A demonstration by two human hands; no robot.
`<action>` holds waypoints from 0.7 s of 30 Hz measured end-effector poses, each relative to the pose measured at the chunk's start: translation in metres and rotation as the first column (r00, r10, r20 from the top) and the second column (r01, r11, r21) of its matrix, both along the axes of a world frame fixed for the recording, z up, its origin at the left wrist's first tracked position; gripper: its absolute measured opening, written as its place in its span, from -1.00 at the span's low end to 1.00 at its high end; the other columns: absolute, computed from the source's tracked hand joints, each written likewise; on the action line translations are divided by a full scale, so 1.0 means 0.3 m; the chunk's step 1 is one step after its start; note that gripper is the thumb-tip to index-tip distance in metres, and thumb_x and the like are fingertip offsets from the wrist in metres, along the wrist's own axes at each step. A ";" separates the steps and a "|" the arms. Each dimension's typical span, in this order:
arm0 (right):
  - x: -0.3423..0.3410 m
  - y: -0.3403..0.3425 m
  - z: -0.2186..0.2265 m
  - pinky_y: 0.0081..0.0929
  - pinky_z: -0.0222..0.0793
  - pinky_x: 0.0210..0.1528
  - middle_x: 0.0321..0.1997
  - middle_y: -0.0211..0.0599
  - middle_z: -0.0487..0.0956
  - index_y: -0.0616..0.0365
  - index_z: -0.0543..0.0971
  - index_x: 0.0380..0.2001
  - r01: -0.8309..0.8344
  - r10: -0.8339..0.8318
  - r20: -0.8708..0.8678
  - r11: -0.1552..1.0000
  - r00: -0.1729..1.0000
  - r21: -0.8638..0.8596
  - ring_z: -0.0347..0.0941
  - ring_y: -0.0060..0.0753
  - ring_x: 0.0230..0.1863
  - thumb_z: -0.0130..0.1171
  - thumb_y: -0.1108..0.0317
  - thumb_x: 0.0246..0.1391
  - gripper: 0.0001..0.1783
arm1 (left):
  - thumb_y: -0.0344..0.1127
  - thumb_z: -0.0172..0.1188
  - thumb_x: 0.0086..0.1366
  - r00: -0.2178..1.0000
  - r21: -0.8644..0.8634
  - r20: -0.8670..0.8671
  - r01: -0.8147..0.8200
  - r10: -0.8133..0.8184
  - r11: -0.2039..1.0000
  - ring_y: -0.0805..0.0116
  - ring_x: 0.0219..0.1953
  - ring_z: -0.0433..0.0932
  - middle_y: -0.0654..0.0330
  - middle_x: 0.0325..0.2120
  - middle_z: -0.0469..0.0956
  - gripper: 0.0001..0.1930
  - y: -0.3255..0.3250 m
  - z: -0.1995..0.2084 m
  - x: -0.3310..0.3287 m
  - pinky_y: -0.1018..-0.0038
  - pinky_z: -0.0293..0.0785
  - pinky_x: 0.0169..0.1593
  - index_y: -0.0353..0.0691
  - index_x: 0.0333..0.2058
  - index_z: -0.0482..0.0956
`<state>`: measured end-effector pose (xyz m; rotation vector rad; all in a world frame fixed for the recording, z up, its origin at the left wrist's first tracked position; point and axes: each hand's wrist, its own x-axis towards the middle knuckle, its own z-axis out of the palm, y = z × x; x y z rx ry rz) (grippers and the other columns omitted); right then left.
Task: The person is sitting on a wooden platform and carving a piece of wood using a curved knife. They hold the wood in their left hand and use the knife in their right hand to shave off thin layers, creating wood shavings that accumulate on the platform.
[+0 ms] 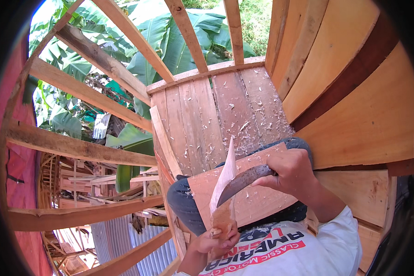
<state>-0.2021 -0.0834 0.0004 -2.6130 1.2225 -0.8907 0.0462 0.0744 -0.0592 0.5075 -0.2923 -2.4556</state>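
Note:
My left hand point(220, 240) is closed around the lower end of a carved piece of wood point(224, 181). The piece stands tilted upward, pale and freshly cut along its side, and narrows to a sharp point at the top. In my closed right hand point(290, 172) is a knife point(244, 183) with a dark, curved blade; its handle is hidden by my fingers. The blade lies against or just in front of the piece's cut side, above my left hand. Under both, a flat wooden board point(267, 207) rests across my lap, with small shavings on it.
Wood shavings point(244, 125) litter the plank floor point(193, 122) ahead. A wooden frame of spaced slats point(92, 149) stands at the left, with banana leaves point(170, 41) beyond. A plank wall point(354, 110) rises close on the right. Corrugated metal sheets point(124, 234) show at lower left.

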 end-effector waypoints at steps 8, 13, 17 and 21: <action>0.039 -0.014 -0.061 -0.41 0.28 -0.63 -0.78 -0.33 0.37 0.06 0.41 -0.81 0.076 -0.076 -0.002 0.996 0.997 0.047 0.42 -0.29 -0.70 0.27 -0.27 -0.19 -0.38 | -0.37 0.19 0.06 1.000 0.081 -0.031 0.008 -0.005 0.997 0.58 -0.61 0.16 0.33 -0.59 0.23 -0.71 0.012 -0.010 0.056 0.62 0.10 -0.56 -0.19 -0.35 0.21; 0.043 0.007 -0.125 -0.36 0.30 -0.63 -0.76 -0.23 0.42 0.14 0.47 -0.76 0.202 -0.195 -0.052 0.958 0.979 0.204 0.42 -0.17 -0.69 0.26 -0.20 -0.10 -0.40 | -0.42 0.13 0.04 0.991 0.145 -0.126 -0.028 0.047 0.989 0.58 -0.65 0.14 0.31 -0.65 0.21 -0.73 0.068 -0.036 0.089 0.61 0.07 -0.63 -0.23 -0.35 0.20; -0.010 0.022 -0.181 -0.29 0.30 -0.63 -0.73 -0.10 0.45 0.22 0.49 -0.74 0.311 -0.305 -0.082 0.860 0.949 0.405 0.42 -0.04 -0.67 0.25 -0.13 -0.03 -0.42 | -0.36 0.15 -0.01 0.995 0.281 -0.044 0.098 -0.089 0.955 0.59 -0.65 0.19 0.31 -0.63 0.22 -0.71 0.146 -0.112 0.111 0.64 0.08 -0.62 -0.18 -0.33 0.23; 0.047 0.139 -0.210 -0.27 0.31 -0.61 -0.73 -0.06 0.46 0.22 0.52 -0.74 0.174 -0.071 -0.200 0.806 0.977 0.566 0.46 -0.03 -0.64 0.22 -0.08 0.01 -0.44 | -0.30 0.18 -0.04 0.989 0.499 -0.053 0.147 -0.139 0.854 0.62 -0.63 0.18 0.32 -0.56 0.23 -0.67 0.246 -0.206 0.113 0.66 0.09 -0.61 -0.13 -0.31 0.26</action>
